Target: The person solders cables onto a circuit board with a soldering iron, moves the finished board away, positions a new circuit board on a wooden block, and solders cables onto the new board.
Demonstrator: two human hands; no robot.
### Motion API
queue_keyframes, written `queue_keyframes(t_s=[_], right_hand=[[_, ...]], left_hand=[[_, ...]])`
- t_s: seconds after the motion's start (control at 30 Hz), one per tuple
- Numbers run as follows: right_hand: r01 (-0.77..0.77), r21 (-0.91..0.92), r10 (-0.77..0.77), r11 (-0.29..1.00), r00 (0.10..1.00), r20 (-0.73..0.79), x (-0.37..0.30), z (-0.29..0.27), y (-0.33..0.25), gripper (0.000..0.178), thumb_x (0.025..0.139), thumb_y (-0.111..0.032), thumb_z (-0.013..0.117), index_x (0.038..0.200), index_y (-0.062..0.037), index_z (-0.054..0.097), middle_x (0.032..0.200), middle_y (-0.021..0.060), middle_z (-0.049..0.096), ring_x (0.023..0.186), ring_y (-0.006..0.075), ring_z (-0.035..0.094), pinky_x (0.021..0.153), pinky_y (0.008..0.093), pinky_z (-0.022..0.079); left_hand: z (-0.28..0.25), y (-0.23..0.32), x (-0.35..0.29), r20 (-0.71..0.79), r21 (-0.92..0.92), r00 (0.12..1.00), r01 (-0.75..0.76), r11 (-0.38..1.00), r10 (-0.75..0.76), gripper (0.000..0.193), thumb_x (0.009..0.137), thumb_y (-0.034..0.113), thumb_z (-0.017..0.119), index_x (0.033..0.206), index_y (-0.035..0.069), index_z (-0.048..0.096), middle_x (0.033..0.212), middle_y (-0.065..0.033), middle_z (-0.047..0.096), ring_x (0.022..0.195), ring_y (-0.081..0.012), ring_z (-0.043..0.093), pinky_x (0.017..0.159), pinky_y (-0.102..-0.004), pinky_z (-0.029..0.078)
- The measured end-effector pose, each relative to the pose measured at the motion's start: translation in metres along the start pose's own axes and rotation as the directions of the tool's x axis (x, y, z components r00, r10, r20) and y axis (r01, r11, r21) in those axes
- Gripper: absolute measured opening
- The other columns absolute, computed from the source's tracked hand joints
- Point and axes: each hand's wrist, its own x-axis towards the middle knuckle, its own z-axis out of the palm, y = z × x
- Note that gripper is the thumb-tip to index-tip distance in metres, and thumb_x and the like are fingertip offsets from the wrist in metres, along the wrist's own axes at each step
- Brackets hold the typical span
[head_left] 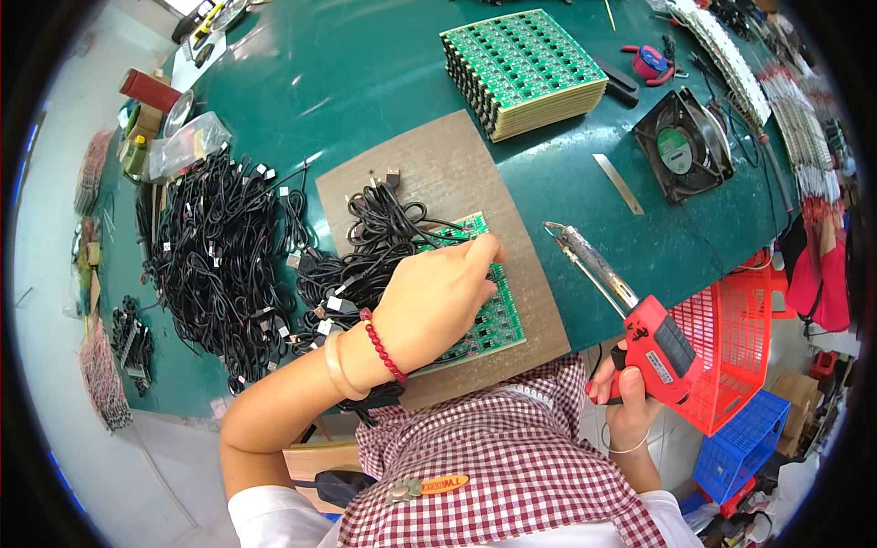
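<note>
Lying on brown mat [461, 160], apparently for support: circuit board [501, 321]. Left hand [440, 297]: above it, fingertips hidden, cannot tell grip. Right hand [627, 404]: fingers clamped round soldering gun [656, 351], presumably for control.

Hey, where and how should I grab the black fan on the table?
Probably by opposite edges of its square outer frame, leading from the left. The frame gives straight edges to grip, away from the round hub; on its left, only a flat metal strip lies close, while the right looks more crowded.
</note>
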Motion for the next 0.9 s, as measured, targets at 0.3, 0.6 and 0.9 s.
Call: queue_keyframes(t_s=[0.3,0.6,0.9], right_hand=[[-0.117,-0.043,0.121,0.992,0.989,0.084,-0.016,-0.011,0.005,0.038,0.093,-0.031,0.058,0.108,0.0035,0.05,0.07,0.0118,0.058,0.051,0.0119,0.05,0.048,0.0263,0.046],[-0.231,-0.119,0.252,0.966,0.945,0.208,-0.023,-0.023,0.013,0.032,0.091,-0.021,0.06,0.11,0.0036,0.056,0.079,0.009,0.063,0.062,0.011,0.056,0.056,0.0252,0.047],[-0.197,-0.066,0.203,0.978,0.974,0.101,-0.012,-0.017,0.003,0.037,0.092,-0.028,0.06,0.108,0.0056,0.055,0.077,0.0093,0.061,0.059,0.0118,0.055,0.054,0.0264,0.048]], left_hand=[[0.01,-0.005,-0.007,-0.075,0.177,0.997,0.038,0.983,-0.025,0.009,0.078,0.007,0.063,0.081,0.004,0.055,0.074,-0.0109,0.06,0.067,-0.0312,0.062,0.058,-0.0407,0.05],[0.012,-0.003,-0.008,-0.133,0.307,0.991,0.049,0.95,-0.008,0.01,0.075,0.007,0.065,0.078,0.007,0.055,0.073,-0.0072,0.057,0.065,-0.026,0.059,0.06,-0.0371,0.046],[0.0,0.0,-0.006,-0.036,0.422,0.994,-0.075,0.903,0.099,0.006,0.076,0.01,0.064,0.08,0.009,0.06,0.075,-0.0035,0.052,0.082,-0.0209,0.054,0.073,-0.0335,0.037]])
